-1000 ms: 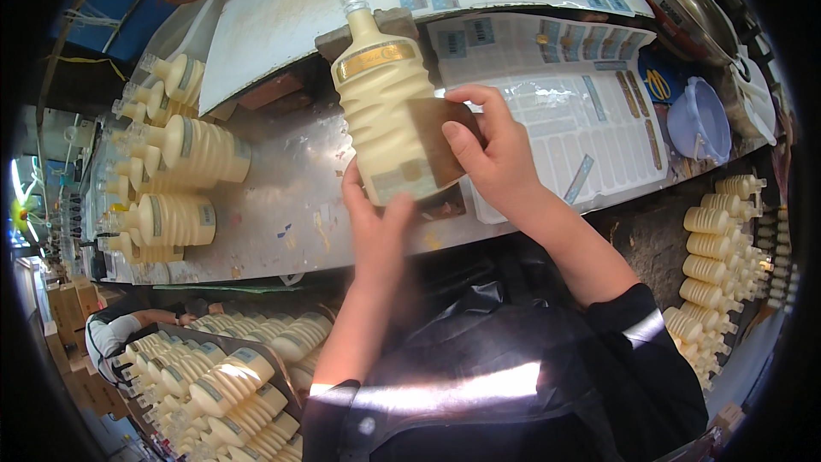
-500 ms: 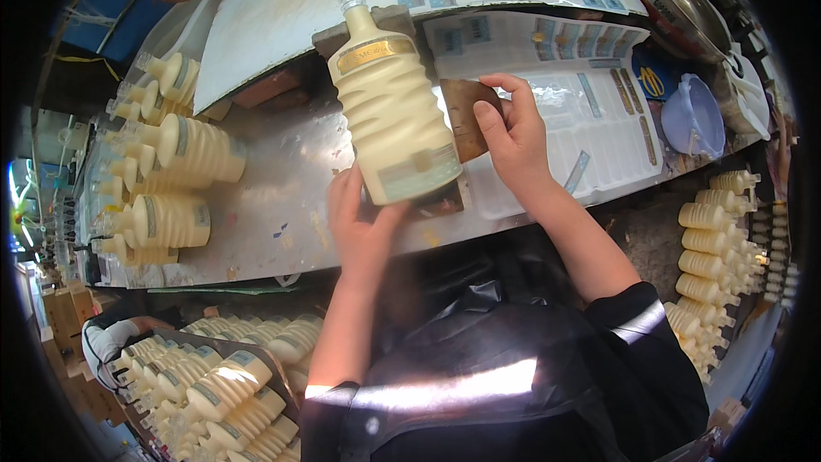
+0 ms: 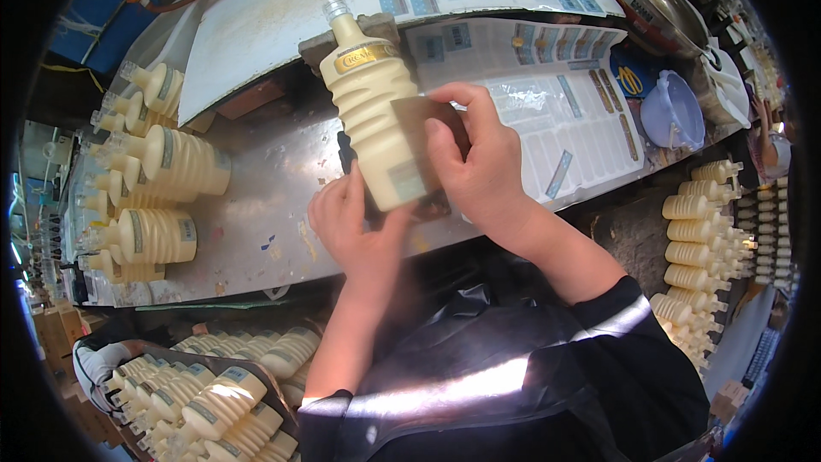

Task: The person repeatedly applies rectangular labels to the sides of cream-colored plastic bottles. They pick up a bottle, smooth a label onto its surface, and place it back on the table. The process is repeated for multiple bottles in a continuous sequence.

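A cream-coloured bottle [image 3: 369, 103] with a rippled body and clear neck lies tilted on a dark block-like rest [image 3: 380, 27]. It bears a gold label near the shoulder and a pale blue-green label near the base. My left hand [image 3: 352, 221] grips the bottle's base, fingers at its left side and the blurred thumb below. Pinched in my right hand [image 3: 489, 158] is a flat brown scraper-like piece [image 3: 414, 127], lying across the bottle's lower right side and covering part of the lower label.
Cream bottles [image 3: 184, 162] stand in rows at the left; more fill a container [image 3: 227, 398] at lower left and rows [image 3: 693, 231] at right. Label sheets [image 3: 522, 115] lie right of the bottle. A lilac bucket [image 3: 673, 111] and large metal pan [image 3: 658, 0] are at the far right.
My right hand has brought the brown piece leftward from beside the bottle onto its lower body. My left hand stays at the base. The whole view has shifted slightly.
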### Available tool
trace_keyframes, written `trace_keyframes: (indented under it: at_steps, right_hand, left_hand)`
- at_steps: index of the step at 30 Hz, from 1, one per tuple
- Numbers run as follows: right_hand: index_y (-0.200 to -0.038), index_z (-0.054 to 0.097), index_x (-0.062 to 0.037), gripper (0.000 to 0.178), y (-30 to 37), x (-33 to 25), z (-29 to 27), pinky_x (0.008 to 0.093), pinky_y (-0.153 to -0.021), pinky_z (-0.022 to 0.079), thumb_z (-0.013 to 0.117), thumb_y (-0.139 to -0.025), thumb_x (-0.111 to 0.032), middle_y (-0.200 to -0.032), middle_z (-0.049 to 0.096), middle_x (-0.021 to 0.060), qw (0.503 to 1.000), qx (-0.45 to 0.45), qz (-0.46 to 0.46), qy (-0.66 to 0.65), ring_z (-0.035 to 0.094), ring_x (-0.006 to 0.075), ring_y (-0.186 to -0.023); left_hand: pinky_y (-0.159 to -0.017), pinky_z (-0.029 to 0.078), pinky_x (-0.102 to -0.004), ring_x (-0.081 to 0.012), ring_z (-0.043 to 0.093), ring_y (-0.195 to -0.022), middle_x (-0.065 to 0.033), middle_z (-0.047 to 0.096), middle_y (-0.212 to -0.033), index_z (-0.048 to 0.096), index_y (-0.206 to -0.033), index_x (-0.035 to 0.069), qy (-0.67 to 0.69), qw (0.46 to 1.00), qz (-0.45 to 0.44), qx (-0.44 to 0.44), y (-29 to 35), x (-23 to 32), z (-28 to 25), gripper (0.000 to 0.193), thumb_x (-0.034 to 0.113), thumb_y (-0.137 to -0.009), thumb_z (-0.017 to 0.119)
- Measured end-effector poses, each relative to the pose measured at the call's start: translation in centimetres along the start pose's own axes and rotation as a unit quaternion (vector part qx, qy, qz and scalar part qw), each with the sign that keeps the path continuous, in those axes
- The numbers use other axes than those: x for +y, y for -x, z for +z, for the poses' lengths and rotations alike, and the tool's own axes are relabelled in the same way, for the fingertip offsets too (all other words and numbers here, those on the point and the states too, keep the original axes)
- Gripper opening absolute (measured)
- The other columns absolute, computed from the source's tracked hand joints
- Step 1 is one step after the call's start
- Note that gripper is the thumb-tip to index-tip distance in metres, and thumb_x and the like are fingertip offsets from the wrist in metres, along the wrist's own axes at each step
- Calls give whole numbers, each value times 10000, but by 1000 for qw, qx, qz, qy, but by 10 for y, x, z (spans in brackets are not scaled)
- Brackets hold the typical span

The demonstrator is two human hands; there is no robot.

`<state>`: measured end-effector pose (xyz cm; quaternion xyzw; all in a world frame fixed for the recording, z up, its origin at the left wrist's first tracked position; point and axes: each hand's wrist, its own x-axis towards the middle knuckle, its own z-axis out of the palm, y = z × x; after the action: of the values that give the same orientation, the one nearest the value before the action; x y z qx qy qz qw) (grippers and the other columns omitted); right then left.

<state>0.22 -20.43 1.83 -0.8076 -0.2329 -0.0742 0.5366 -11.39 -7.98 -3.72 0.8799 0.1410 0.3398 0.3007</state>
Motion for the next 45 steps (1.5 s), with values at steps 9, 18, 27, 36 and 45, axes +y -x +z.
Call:
trace_keyframes:
  at_steps: [9,18,27,36,45]
  right_hand:
    - [-1176,565,-107,248,0,-22,17,445,-527,493,635,-938,-105,-665,634,115,985,13,-146,88,659,332,-590]
    - [-1130,655,-113,268,-1,-32,29,396,-516,512,708,-867,-105,-629,631,101,971,-1,-201,128,655,292,-555]
    - [-1199,613,-105,282,-1,45,4,358,-545,504,688,-929,-141,-683,654,89,993,51,-98,43,671,244,-596]
    - [-1250,577,-79,284,-2,64,0,322,-632,488,623,-987,-177,-738,631,76,987,36,104,-120,613,165,-677]
    - [-1275,545,-105,296,6,58,4,430,-642,505,590,-1002,-210,-768,676,146,997,-44,41,-54,662,329,-691]
  left_hand:
    - [-1059,359,-464,-324,569,-1105,-120,631,-1128,653,-1319,-3,-22,1000,12,10,2,-3,1,718,232,-671,851]
    - [-1076,357,-475,-321,590,-1089,-125,649,-1117,663,-1296,-15,-23,1000,6,12,4,-13,4,672,216,-688,832]
    - [-1048,416,-441,-329,556,-1181,-139,654,-1213,636,-1332,-2,96,992,-74,-40,9,-29,0,669,158,-726,868]
    - [-1118,402,-422,-326,523,-1303,-156,602,-1346,600,-1390,37,179,959,-210,-57,9,-28,5,692,161,-755,845]
    - [-1081,421,-416,-307,538,-1242,-127,605,-1292,628,-1311,37,136,974,-161,-87,8,-39,10,602,166,-763,842]
